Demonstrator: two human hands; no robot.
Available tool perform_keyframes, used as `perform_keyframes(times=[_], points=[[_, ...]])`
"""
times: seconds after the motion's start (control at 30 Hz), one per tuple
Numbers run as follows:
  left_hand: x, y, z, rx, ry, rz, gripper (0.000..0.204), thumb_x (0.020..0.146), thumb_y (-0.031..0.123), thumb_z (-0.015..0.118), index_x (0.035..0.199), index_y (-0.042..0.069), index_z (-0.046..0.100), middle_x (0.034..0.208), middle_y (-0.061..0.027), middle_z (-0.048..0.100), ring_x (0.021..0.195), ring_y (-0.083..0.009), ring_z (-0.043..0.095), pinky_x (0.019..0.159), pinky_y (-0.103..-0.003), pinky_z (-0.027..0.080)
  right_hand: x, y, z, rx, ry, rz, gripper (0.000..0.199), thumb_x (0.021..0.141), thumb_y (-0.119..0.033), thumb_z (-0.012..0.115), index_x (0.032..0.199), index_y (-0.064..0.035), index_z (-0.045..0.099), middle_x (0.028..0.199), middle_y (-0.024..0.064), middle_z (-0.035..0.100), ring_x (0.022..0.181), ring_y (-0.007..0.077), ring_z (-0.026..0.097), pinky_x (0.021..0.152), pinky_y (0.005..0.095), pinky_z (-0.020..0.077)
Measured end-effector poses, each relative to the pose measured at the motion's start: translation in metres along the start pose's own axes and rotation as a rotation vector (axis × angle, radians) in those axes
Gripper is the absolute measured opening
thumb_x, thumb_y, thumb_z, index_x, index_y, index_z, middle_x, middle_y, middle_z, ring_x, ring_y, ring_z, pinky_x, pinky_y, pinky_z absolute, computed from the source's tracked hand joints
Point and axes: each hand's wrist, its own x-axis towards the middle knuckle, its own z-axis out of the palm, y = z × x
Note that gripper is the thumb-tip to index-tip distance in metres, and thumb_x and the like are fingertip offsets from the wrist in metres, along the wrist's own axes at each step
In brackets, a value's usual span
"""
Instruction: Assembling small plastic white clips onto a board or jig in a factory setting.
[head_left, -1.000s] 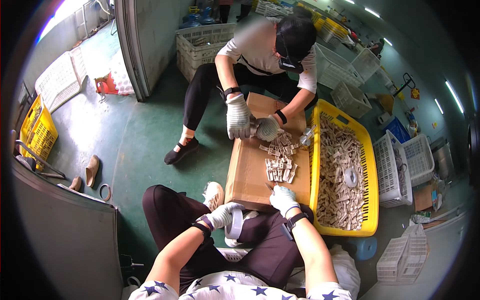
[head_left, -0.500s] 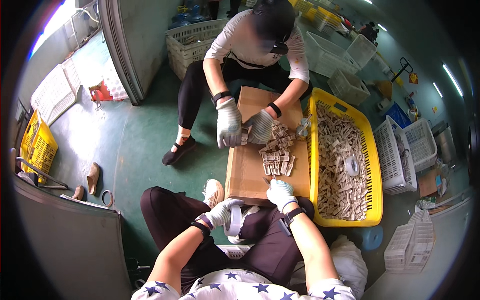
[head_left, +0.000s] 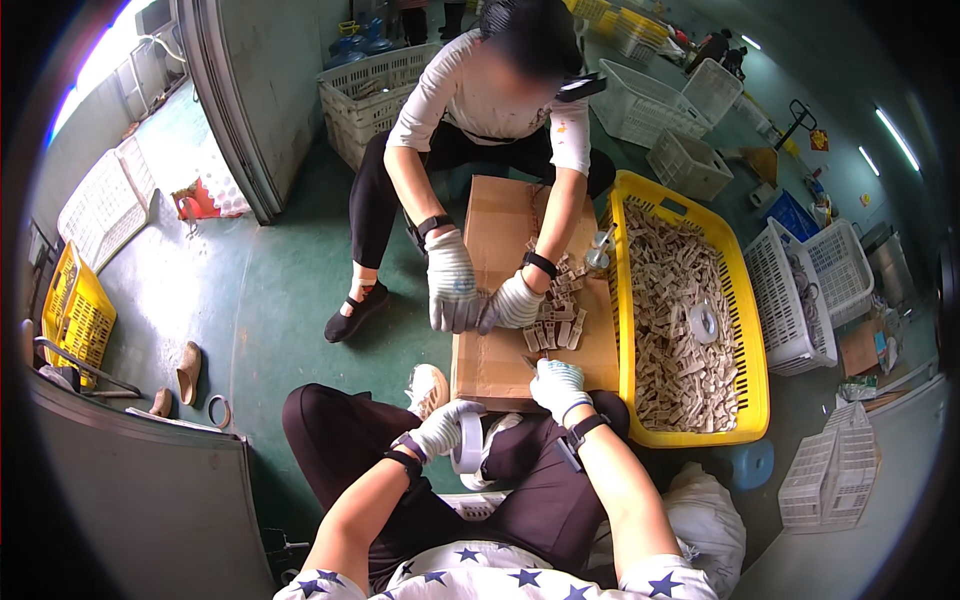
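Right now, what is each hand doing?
Left hand: closed on a roll of tape.
Right hand: fingers curled at the cardboard edge; holding anything cannot be told.

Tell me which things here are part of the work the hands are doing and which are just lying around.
In use:
left hand on the tape roll
right hand at the small pieces
cardboard sheet
yellow crate full of pieces
co-worker's gloved hands

Lying about:
white baskets
sandals
small yellow crate
blue stool
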Motion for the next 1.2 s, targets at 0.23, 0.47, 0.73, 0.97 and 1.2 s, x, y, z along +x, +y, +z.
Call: perform_keyframes(times=[0.23, 0.47, 0.73, 0.97, 1.2], points=[[-0.01, 0.017, 0.023, -0.04, 0.029, -0.079, 0.014, 0.085, 0.017, 0.07, 0.092, 0.006, 0.065, 0.077, -0.0017, 0.062, 0.07, -0.0147, 0.058, 0.066, -0.029, 0.046, 0.001, 0.003, 0.004, 0.009, -0.005, 0.026, 0.029, 0.083, -0.022, 0.052, 0.102, -0.0066, 0.067, 0.099, 0.017, 0.071, 0.093, 0.0333, 0.069, 0.08, 0.0477, 0.0527], [-0.005, 0.017, 0.017, -0.13, 0.013, -0.131, 0.013, 0.084, 0.02, 0.07, 0.081, 0.009, 0.064, 0.068, -0.0005, 0.057, 0.061, -0.0157, 0.054, 0.058, -0.03, 0.044, 0.002, 0.002, 0.006, 0.127, 0.031, 0.019, 0.028, 0.081, -0.021, 0.055, 0.101, -0.005, 0.066, 0.093, 0.0198, 0.07, 0.085, 0.0368, 0.068, 0.077, 0.0487, 0.0523], [-0.007, 0.02, 0.024, -0.088, 0.055, -0.099, 0.012, 0.084, 0.018, 0.068, 0.08, 0.008, 0.062, 0.069, -0.001, 0.058, 0.062, -0.0153, 0.055, 0.058, -0.031, 0.044, 0.005, 0.006, 0.013, 0.11, 0.048, 0.016, 0.026, 0.081, -0.021, 0.055, 0.097, -0.0048, 0.066, 0.09, 0.0209, 0.07, 0.084, 0.0374, 0.068, 0.077, 0.0488, 0.0524], [-0.008, 0.021, 0.019, -0.183, -0.002, -0.159, 0.011, 0.084, 0.017, 0.068, 0.082, 0.008, 0.062, 0.071, -0.0024, 0.059, 0.064, -0.0174, 0.055, 0.061, -0.032, 0.045, 0.002, 0.001, 0.01, 0.106, 0.052, 0.026, 0.028, 0.079, -0.021, 0.055, 0.099, -0.0056, 0.066, 0.091, 0.0201, 0.07, 0.085, 0.0371, 0.068, 0.078, 0.0482, 0.0529], [-0.012, 0.022, 0.024, -0.179, 0.017, -0.163, 0.011, 0.084, 0.016, 0.069, 0.082, 0.007, 0.064, 0.07, -0.0031, 0.06, 0.063, -0.0182, 0.056, 0.06, -0.032, 0.045, 0.002, 0.002, 0.013, 0.118, 0.062, 0.032, 0.028, 0.079, -0.021, 0.055, 0.1, -0.0053, 0.066, 0.091, 0.0206, 0.07, 0.085, 0.0371, 0.068, 0.078, 0.0479, 0.0529]])
